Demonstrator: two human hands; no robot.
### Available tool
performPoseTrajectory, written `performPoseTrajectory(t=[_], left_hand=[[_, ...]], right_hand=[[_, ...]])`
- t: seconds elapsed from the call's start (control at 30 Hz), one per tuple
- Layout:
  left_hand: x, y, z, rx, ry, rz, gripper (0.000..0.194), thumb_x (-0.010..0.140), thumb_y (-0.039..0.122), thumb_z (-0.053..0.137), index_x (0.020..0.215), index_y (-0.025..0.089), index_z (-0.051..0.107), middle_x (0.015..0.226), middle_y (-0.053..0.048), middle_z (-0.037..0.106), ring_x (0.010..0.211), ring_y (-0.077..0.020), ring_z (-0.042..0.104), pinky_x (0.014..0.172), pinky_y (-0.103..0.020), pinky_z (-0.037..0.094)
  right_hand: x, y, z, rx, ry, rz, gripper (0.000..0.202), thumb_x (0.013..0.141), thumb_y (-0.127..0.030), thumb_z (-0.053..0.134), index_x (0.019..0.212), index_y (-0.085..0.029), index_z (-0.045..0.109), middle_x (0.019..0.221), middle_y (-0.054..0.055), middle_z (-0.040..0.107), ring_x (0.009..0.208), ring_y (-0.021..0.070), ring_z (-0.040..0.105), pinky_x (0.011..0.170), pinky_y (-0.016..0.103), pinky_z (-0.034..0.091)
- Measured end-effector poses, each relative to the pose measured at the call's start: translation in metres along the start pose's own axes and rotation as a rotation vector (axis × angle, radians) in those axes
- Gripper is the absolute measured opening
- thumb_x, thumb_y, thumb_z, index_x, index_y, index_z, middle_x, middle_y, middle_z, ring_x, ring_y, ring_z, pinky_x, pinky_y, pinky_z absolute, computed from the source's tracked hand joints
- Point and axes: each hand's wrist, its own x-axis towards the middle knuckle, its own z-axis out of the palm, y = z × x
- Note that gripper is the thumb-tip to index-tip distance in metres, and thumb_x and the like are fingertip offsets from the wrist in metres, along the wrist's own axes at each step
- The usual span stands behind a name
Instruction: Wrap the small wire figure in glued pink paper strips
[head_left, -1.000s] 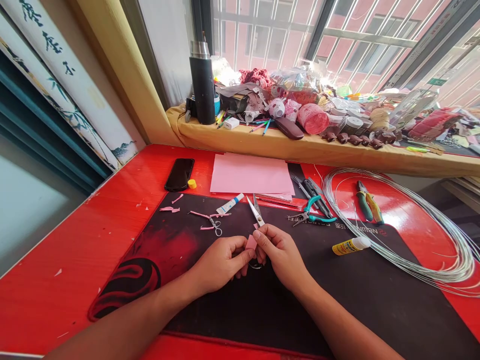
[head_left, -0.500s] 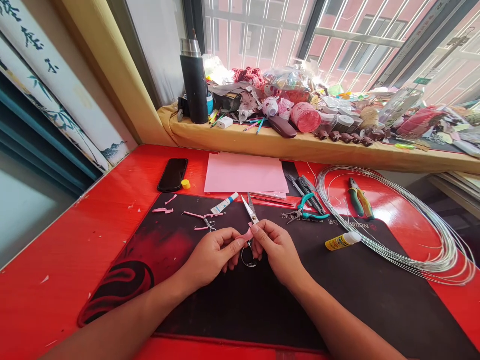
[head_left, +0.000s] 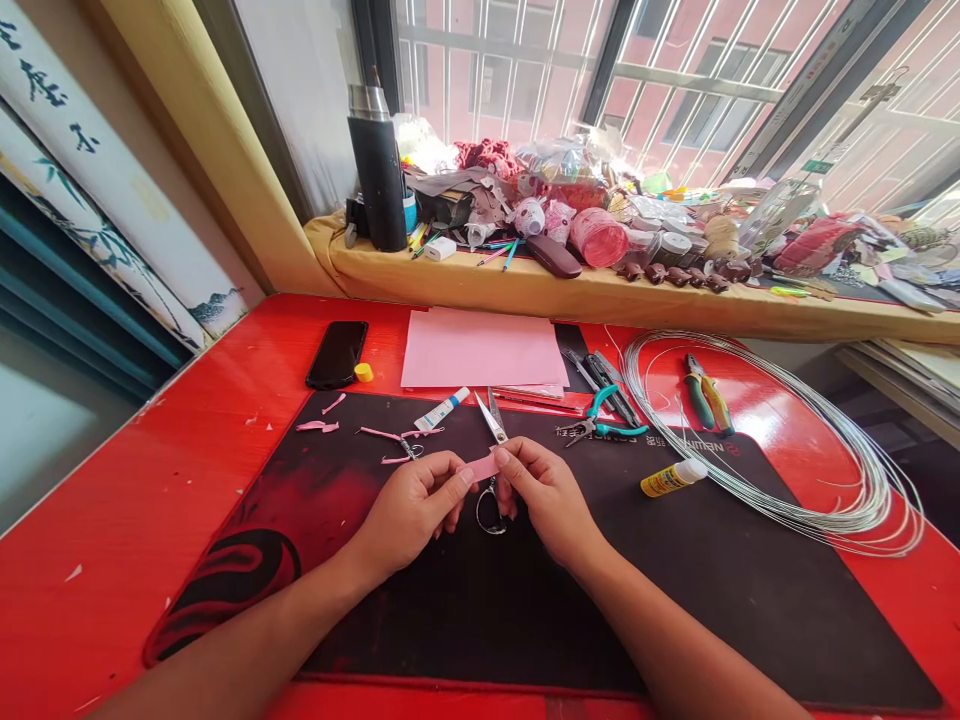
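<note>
A short pink paper strip [head_left: 482,467] is stretched between my two hands above the dark mat. My left hand [head_left: 420,500] pinches its left end between thumb and fingers. At the other end, the thumb and forefinger of my right hand [head_left: 544,490] grip it. Behind and below the strip lies a pair of scissors [head_left: 495,425], blades pointing away and slightly parted; my fingers hide part of the handles. Left of them, small pink-wrapped wire pieces [head_left: 409,440] rest on the mat near a white-and-blue glue tube [head_left: 442,408].
Pink paper sheets [head_left: 480,350] lie behind the mat [head_left: 600,620]. To the right are teal pliers [head_left: 600,420], a glue bottle [head_left: 673,478], a wire coil [head_left: 862,500] and green-yellow pliers [head_left: 709,395]. A phone [head_left: 336,354] lies back left; the sill [head_left: 465,275] is crowded.
The pink strip, bunched between my fingers before, now shows flatter and longer between my slightly parted hands. The whole view has shifted a little.
</note>
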Motion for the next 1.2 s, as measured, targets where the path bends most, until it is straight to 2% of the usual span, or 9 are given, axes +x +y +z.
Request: performPoseTrajectory(t=[0.13,0.47,0.6,0.77,0.93,1.2], left_hand=[[-0.0011,0.0002,0.0001,0.005,-0.001,0.002,0.044,0.096,0.061,0.06,0.085,0.019,0.061,0.057,0.005,0.056,0.049,-0.0097,0.049,0.047,-0.021,0.038],[0.0028,0.0076,-0.0015,-0.091,0.137,-0.01,0.042,0.088,0.061,0.069,0.085,0.02,0.06,0.058,0.006,0.055,0.048,-0.0111,0.054,0.042,-0.02,0.038],[0.003,0.0065,-0.0023,-0.102,0.146,-0.013,0.043,0.088,0.061,0.069,0.083,0.02,0.059,0.057,0.006,0.055,0.047,-0.0111,0.054,0.042,-0.02,0.038],[0.0032,0.007,-0.0024,-0.085,0.15,-0.008,0.042,0.088,0.061,0.069,0.083,0.02,0.059,0.056,0.006,0.054,0.047,-0.0109,0.053,0.042,-0.02,0.038],[0.0032,0.0064,-0.0017,-0.065,0.141,-0.004,0.043,0.088,0.062,0.068,0.083,0.02,0.059,0.056,0.006,0.054,0.047,-0.0111,0.053,0.042,-0.02,0.038],[0.0042,0.0037,-0.0014,-0.11,0.139,-0.01,0.044,0.088,0.062,0.069,0.085,0.019,0.061,0.057,0.006,0.054,0.048,-0.0107,0.054,0.042,-0.019,0.038]], right_hand=[[-0.0002,0.0006,-0.0006,-0.039,0.004,0.011,0.044,0.091,-0.061,0.074,0.082,-0.02,0.062,0.056,-0.005,0.057,0.051,0.012,0.049,0.054,0.026,0.042],[-0.0002,0.0021,-0.0002,-0.047,0.008,0.026,0.043,0.09,-0.06,0.074,0.082,-0.02,0.061,0.055,-0.005,0.057,0.05,0.0115,0.049,0.053,0.025,0.042],[0.0004,0.0014,-0.0019,-0.042,0.027,0.012,0.041,0.092,-0.058,0.073,0.082,-0.02,0.062,0.055,-0.004,0.057,0.052,0.0119,0.05,0.054,0.026,0.043],[0.0003,0.0009,-0.0028,0.02,0.022,0.003,0.038,0.094,-0.056,0.071,0.094,-0.018,0.068,0.057,-0.005,0.055,0.053,0.0122,0.051,0.052,0.025,0.042],[-0.0006,0.002,-0.0005,-0.024,-0.019,0.002,0.041,0.093,-0.059,0.072,0.089,-0.019,0.064,0.059,-0.005,0.057,0.052,0.0116,0.051,0.053,0.025,0.043],[0.0013,0.0071,-0.002,-0.046,-0.01,0.005,0.042,0.091,-0.059,0.074,0.085,-0.02,0.062,0.055,-0.006,0.055,0.049,0.0107,0.048,0.052,0.025,0.039]])
